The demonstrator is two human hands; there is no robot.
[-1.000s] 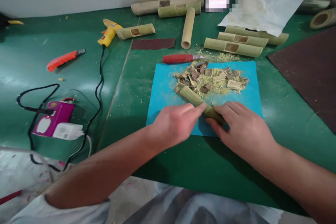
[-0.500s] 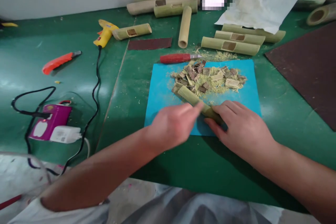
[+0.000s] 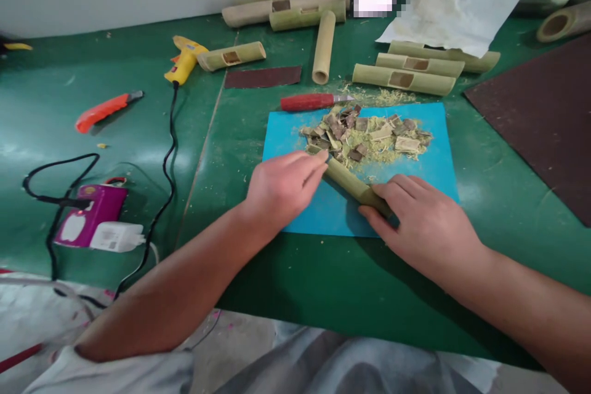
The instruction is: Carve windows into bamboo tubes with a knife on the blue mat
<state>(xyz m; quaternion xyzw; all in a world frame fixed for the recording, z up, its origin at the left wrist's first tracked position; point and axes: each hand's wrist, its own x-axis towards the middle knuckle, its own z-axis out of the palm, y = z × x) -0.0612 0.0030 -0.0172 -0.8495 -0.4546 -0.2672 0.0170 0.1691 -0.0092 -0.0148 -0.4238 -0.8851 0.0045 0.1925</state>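
A greenish bamboo tube (image 3: 349,180) slants across a blue sheet (image 3: 305,215). My right hand (image 3: 422,221) grips its near end, thumb on the near side and fingers over the top. At the far end of the tube, my left hand (image 3: 286,188) is closed with its fingertips pressed together on the bamboo. Whatever is pinched there is hidden by the fingers. Just beyond lies a heap of brown scraps and bamboo shavings (image 3: 364,135). A red-handled knife (image 3: 307,101) rests behind the sheet's back edge, its blade pointing right.
Several bamboo tubes with cut windows, one a front tube (image 3: 425,81), lie at the back. A yellow glue gun (image 3: 185,61), an orange cutter (image 3: 104,112) and a purple power unit (image 3: 92,212) with a black cord are on the left. A dark brown sheet (image 3: 540,117) covers the right.
My left hand has slid away from my right hand, up and left along the bamboo tube to its far end. My right hand keeps its grip in the same place.
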